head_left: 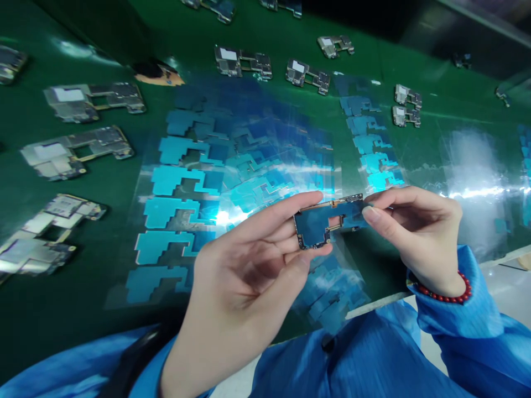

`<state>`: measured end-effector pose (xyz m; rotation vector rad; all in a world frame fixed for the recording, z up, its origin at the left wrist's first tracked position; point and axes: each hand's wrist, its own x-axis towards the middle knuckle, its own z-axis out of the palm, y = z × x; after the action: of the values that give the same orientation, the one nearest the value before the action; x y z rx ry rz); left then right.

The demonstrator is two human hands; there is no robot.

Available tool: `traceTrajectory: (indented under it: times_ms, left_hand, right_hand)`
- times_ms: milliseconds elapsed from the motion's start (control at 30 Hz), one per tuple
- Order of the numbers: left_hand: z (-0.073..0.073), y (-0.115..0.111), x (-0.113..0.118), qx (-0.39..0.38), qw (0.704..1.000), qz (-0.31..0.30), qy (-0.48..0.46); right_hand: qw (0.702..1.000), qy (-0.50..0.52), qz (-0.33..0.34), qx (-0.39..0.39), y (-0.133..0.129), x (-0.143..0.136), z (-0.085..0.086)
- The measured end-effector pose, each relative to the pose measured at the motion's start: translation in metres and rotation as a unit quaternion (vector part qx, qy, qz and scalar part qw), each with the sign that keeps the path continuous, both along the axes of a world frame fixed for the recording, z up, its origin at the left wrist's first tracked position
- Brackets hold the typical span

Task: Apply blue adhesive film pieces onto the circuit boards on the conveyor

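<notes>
Head camera: Above the worktop's (384, 265) near edge, the left hand (253, 282) holds one notched, blue-faced circuit board (314, 225) by its edges, the right hand (418, 232) pinching its right end; four boards (50, 155) lie at left; green surface separates right hand and near edge.
</notes>
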<state>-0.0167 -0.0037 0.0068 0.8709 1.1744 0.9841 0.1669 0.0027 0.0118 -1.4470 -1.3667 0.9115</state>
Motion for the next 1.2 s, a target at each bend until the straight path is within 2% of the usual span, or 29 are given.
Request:
traceTrajectory:
  times_ms: [167,533,667,833,1067,1200]
  left_hand:
    - [-0.0027,0.0012,-0.0014,0.041,0.999,-0.021,0.002]
    - [-0.0009,-0.0024,-0.0001,0.048,0.998,-0.002,0.044]
    - [-0.0040,-0.0008,-0.0012,0.056,0.998,-0.012,0.012]
    - [-0.0033,-0.0013,0.0016,0.034,0.999,0.009,-0.040]
    - [-0.0058,-0.0014,0.0013,0.047,0.998,0.004,-0.028]
    - [-0.0093,-0.0006,-0.0013,0.068,0.997,-0.023,-0.032]
  right_hand:
    - [1.000,-0.007,-0.002,0.015,-0.0006,-0.0002,-0.0021]
    - [1.000,0.007,0.005,0.019,0.0009,-0.0005,-0.0023]
    - [1.000,0.009,0.008,0.023,0.0013,-0.0012,-0.0019]
    - [1.000,-0.006,0.005,0.024,0.0003,-0.0015,-0.0026]
    - [0.999,-0.023,0.005,0.028,0.0002,-0.0008,-0.0027]
    - [0.999,-0.024,0.010,0.033,0.0009,-0.0006,-0.0026]
